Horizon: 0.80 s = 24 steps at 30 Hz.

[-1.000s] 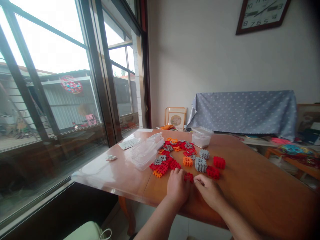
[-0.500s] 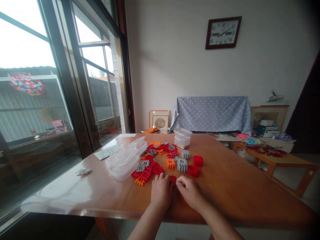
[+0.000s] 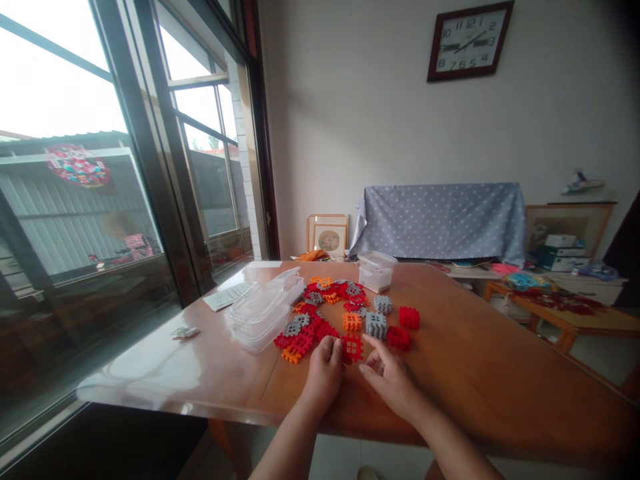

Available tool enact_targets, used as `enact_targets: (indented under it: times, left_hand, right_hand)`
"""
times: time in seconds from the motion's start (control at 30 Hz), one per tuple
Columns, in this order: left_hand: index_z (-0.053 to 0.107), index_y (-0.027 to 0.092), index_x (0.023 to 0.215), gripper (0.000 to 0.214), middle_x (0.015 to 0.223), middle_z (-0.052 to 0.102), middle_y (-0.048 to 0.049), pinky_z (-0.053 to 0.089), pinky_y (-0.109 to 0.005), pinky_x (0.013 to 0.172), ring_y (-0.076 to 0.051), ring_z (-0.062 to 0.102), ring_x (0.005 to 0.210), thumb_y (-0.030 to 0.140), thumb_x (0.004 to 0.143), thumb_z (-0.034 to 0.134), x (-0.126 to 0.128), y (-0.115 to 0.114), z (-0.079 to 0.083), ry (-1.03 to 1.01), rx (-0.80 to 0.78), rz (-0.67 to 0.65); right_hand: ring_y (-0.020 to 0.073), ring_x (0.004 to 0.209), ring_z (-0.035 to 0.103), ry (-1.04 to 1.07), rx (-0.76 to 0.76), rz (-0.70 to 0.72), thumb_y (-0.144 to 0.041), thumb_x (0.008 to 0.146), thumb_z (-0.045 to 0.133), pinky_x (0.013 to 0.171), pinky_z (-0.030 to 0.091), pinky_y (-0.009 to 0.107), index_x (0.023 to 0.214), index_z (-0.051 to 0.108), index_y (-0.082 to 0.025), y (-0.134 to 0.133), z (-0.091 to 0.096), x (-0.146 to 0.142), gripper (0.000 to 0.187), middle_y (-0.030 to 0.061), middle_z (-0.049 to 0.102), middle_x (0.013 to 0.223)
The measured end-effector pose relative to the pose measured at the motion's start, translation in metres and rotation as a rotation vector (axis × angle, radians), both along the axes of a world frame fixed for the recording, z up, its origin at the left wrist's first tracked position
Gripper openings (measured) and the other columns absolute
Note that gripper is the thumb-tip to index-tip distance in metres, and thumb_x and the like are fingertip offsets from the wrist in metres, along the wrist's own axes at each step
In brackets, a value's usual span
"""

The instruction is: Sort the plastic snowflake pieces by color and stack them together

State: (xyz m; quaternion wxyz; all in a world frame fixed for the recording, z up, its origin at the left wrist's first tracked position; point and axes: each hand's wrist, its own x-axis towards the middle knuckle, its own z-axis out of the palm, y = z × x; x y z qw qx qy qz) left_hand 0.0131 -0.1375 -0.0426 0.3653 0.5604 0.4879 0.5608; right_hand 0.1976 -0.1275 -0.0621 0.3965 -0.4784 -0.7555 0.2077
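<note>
A red waffle-shaped building piece (image 3: pixel 353 348) with a cross-barred opening is raised on edge, pinched at its left side by my left hand (image 3: pixel 325 369). Just right of it is my right hand (image 3: pixel 389 375), index finger stretched out and thumb apart, holding nothing. Beyond the hands stand a grey block (image 3: pixel 376 325), an orange block (image 3: pixel 352 321) and a red block (image 3: pixel 399 337), each formed of toothed pieces. Farther right sits another red block (image 3: pixel 409 317), and a smaller grey block (image 3: pixel 383 305) is behind. Loose red, grey and orange pieces (image 3: pixel 305 333) lie heaped to the left.
Clear plastic containers or lids (image 3: pixel 257 320) lie left of the heap on the wooden table (image 3: pixel 465 360). A clear lidded box (image 3: pixel 377 272) stands at the back. A printed sheet (image 3: pixel 229 296) and a small packet (image 3: pixel 185 332) lie at the left.
The red piece now shows its flat face between my hands. My right hand has drawn slightly away and its fingers have spread. The camera view has shifted left and down.
</note>
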Motion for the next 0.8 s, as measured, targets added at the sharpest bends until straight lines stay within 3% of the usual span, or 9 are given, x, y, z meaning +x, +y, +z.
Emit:
enact_targets:
  times: [0.2, 0.4, 0.57, 0.8]
  left_hand:
    - [0.057, 0.02, 0.072, 0.046, 0.068, 0.065, -0.0033, 0.043, -0.027, 0.067, -0.017, 0.057, 0.065, 0.058, 0.095, 0.049, 0.0014, -0.0055, 0.0064, 0.087, 0.011, -0.027]
    - [0.057, 0.02, 0.076, 0.041, 0.07, 0.064, -0.0024, 0.045, -0.027, 0.067, -0.016, 0.058, 0.066, 0.055, 0.095, 0.05, 0.0002, -0.004, 0.0022, 0.055, 0.019, -0.048]
    - [0.058, 0.02, 0.096, 0.03, 0.071, 0.065, 0.0005, 0.047, -0.026, 0.064, -0.016, 0.062, 0.064, 0.049, 0.088, 0.06, 0.0019, -0.0018, -0.0016, -0.105, -0.07, -0.125]
    - [0.054, 0.019, 0.073, 0.024, 0.066, 0.064, -0.0003, 0.042, -0.024, 0.06, -0.014, 0.057, 0.06, 0.038, 0.084, 0.063, 0.0049, -0.0029, 0.0017, -0.068, -0.062, -0.129]
  right_hand:
    - [0.0131, 0.063, 0.061, 0.044, 0.035, -0.044, -0.034, 0.083, 0.066, 0.073, 0.055, 0.034, 0.145, 0.047, -0.03, -0.0023, -0.0003, -0.0032, 0.065, 0.0048, 0.069, 0.113]
    - [0.0179, 0.078, 0.067, 0.072, 0.03, -0.006, -0.032, 0.082, 0.068, 0.081, 0.057, 0.037, 0.142, 0.051, -0.029, -0.0037, 0.0028, -0.0029, 0.062, 0.0077, 0.069, 0.118]
    - [0.0188, 0.081, 0.067, 0.096, 0.083, 0.019, -0.024, 0.084, 0.061, 0.084, 0.058, 0.038, 0.139, 0.056, -0.026, 0.0005, -0.0015, -0.002, 0.056, 0.0091, 0.071, 0.118]
    - [0.0201, 0.083, 0.069, 0.149, 0.071, 0.022, -0.017, 0.083, 0.054, 0.083, 0.058, 0.037, 0.137, 0.057, -0.025, 0.0036, -0.0052, 0.0001, 0.055, 0.0063, 0.076, 0.107]
